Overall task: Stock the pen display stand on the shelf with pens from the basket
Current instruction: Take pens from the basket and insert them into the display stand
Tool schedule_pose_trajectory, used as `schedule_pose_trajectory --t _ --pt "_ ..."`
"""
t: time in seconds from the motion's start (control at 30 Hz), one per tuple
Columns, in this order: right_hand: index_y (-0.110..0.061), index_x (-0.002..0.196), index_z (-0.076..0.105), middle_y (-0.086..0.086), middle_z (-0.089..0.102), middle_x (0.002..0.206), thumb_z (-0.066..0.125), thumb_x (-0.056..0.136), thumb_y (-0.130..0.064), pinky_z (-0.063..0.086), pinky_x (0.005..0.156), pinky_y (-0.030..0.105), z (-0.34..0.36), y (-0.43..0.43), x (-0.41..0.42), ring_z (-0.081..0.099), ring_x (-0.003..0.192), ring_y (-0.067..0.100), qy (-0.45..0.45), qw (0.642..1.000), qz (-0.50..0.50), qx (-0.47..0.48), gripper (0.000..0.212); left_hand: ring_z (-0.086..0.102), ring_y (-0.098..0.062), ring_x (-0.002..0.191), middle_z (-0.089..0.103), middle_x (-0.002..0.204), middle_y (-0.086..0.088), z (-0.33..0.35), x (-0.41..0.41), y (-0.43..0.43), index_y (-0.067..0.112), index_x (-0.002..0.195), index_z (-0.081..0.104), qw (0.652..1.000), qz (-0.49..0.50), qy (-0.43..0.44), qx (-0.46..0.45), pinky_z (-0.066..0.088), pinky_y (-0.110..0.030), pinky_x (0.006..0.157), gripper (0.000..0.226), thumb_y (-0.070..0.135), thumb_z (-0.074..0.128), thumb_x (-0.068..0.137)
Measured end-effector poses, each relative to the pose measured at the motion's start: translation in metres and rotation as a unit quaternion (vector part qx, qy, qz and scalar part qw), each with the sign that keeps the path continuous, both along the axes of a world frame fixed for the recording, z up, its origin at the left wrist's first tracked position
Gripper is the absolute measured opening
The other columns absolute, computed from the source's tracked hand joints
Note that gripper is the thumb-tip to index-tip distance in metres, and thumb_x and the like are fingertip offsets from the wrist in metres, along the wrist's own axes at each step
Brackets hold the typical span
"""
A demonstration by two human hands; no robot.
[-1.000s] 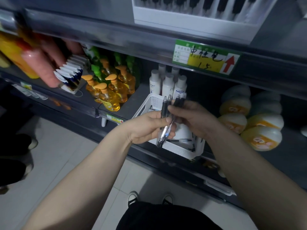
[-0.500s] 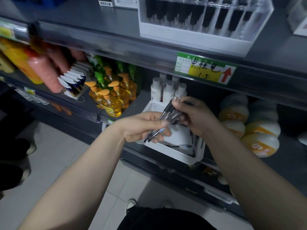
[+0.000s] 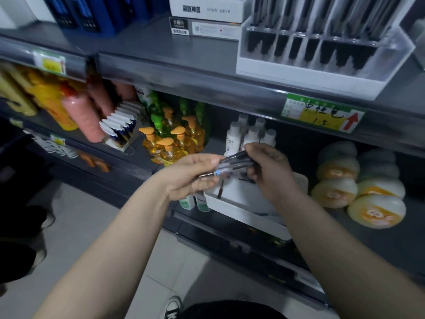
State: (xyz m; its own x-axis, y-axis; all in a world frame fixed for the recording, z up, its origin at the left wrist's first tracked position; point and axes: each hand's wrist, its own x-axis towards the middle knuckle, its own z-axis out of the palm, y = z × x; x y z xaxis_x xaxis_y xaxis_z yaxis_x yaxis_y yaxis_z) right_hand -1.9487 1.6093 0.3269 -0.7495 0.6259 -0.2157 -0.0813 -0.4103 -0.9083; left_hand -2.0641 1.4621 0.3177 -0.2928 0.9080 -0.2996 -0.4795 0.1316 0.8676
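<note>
Both hands hold a small bundle of black-capped pens (image 3: 232, 165) lying nearly level above the white basket (image 3: 248, 211). My left hand (image 3: 190, 174) grips the tip end, and my right hand (image 3: 269, 168) grips the cap end. The basket sits on the lower shelf with a few loose pens inside, partly hidden by my hands. The white and clear pen display stand (image 3: 322, 74) stands on the upper shelf at the top right, its slots filled with several dark-capped pens.
Orange pump bottles (image 3: 171, 146) and white bottles (image 3: 251, 134) stand behind the basket. Round yellow-white packs (image 3: 358, 187) lie to the right. A green and yellow price tag (image 3: 322, 115) hangs on the upper shelf edge. White boxes (image 3: 207, 17) sit left of the stand.
The pen bundle has swung from upright to nearly level between my hands. The view has tilted upward, bringing the display stand fully into sight.
</note>
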Motion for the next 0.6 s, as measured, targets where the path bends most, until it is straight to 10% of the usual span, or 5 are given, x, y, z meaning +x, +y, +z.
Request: schedule_pose_trajectory --t 0.1,0.23,0.33,0.6 --pt "-0.009 0.08 0.064 0.005 0.056 0.06 0.061 0.089 -0.006 0.036 0.038 0.019 0.002 -0.029 -0.014 0.044 0.039 0.009 0.021 0.996 -0.075 -0.035 0.01 0.071 -0.017 0.078 0.071 0.094 -0.016 -0.007 -0.002 -0.014 0.002 0.104 0.064 0.974 0.131 -0.167 0.08 0.058 -0.024 0.066 0.063 0.03 0.088 0.054" --pt "-0.012 0.078 0.063 0.003 0.057 0.06 0.062 0.089 -0.01 0.039 0.042 0.021 0.0 -0.069 -0.033 0.047 0.042 0.011 0.025 0.989 -0.143 -0.021 0.012 0.069 -0.016 0.077 0.072 0.091 -0.008 0.0 0.007 -0.018 0.011 0.089 0.069 0.936 0.264 -0.201 0.119 0.055 -0.034 0.085 0.02 0.026 0.057 0.084" --pt "-0.011 0.078 0.063 0.002 0.056 0.06 0.062 0.09 -0.01 0.041 0.043 0.021 0.0 -0.095 -0.04 0.048 0.043 0.01 0.032 0.984 -0.173 -0.033 0.012 0.07 -0.013 0.076 0.074 0.082 -0.002 0.011 0.007 -0.025 0.013 0.07 0.076 0.916 0.308 -0.211 0.148 0.046 -0.034 0.092 0.043 0.026 0.045 0.097" --pt "-0.001 0.101 0.061 0.012 0.063 0.084 0.059 0.09 -0.009 0.052 0.052 0.018 0.005 -0.136 -0.041 0.061 0.056 0.011 0.074 0.983 -0.135 -0.104 0.014 0.067 -0.015 0.089 0.069 0.097 -0.004 0.016 -0.019 -0.055 0.008 0.116 0.051 0.932 0.275 -0.152 0.183 0.057 -0.028 0.076 0.02 0.013 0.042 0.099"
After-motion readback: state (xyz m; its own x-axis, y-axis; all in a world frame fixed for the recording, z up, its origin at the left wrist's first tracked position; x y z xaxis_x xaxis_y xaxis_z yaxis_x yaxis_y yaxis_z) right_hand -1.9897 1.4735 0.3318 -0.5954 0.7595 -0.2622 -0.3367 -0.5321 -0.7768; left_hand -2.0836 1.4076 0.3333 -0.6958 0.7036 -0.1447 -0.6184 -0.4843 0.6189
